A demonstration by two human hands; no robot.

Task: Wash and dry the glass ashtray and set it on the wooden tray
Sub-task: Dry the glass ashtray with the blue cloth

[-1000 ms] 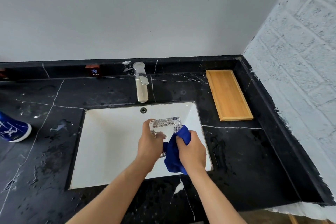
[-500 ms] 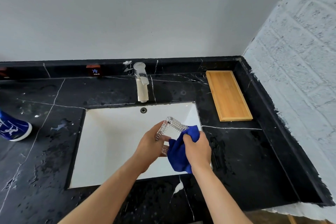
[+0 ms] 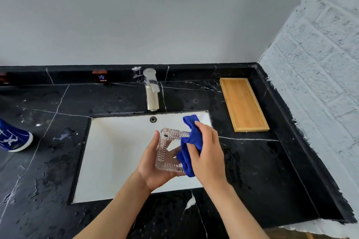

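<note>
A square clear glass ashtray (image 3: 168, 150) with ribbed walls is held over the white sink basin (image 3: 116, 153), its open face turned toward me. My left hand (image 3: 153, 167) cups it from below and from the left. My right hand (image 3: 208, 153) grips a bunched blue cloth (image 3: 191, 141) pressed against the ashtray's right side and inner hollow. The wooden tray (image 3: 243, 105) lies bare on the black counter at the back right, apart from both hands.
A chrome faucet (image 3: 152, 91) stands behind the basin, no water running. The black marble counter (image 3: 48, 161) is wet and speckled. A blue-and-white object (image 3: 13, 138) sits at the left edge. A white brick wall (image 3: 320, 83) closes the right side.
The ashtray has been turned from edge-on to facing me, with my left hand shifting underneath it. My right hand and the blue cloth moved up along its right side.
</note>
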